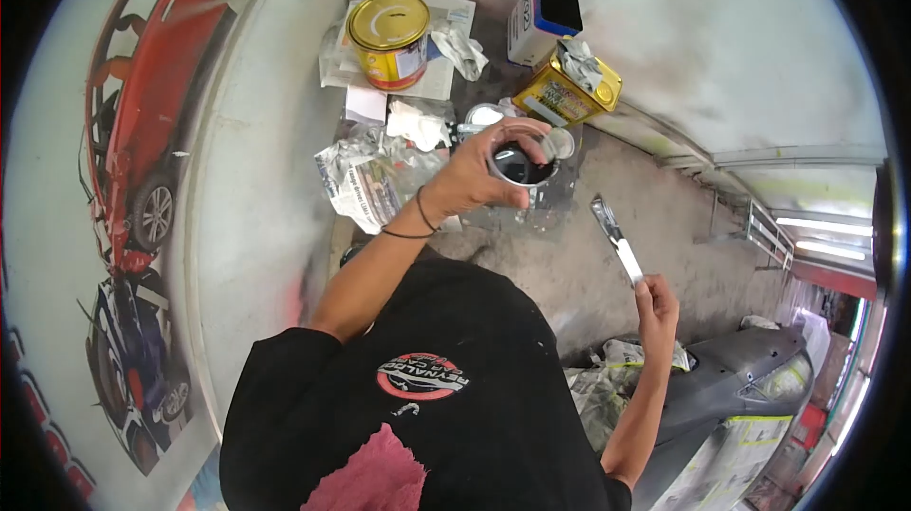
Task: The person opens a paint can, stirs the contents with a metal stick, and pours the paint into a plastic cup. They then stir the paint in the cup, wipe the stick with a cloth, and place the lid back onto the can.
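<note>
Gripping cup around rim in left hand, above bench, probably steadying dark liquid against spilling; pinching flat stick by cleaner end in right hand, probably sparing fingers from smeared tip.

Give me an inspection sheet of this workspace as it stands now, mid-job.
Surface: dark worktop, pale specks, partly covered by paper.
Job's things: cup of dark liquid, above the worktop; stick, far end coated dark, held clear of the cup.
Clutter: crumpled paper, newspaper, round yellow tin, rectangular yellow can with paper on top, dark-topped container.
Left hand: gripping the cup around its rim.
Right hand: pinching the stick's near end.
Cables: nothing seen.
Surroundings: pale walls; grey vehicle bodywork partly masked with paper.
</note>
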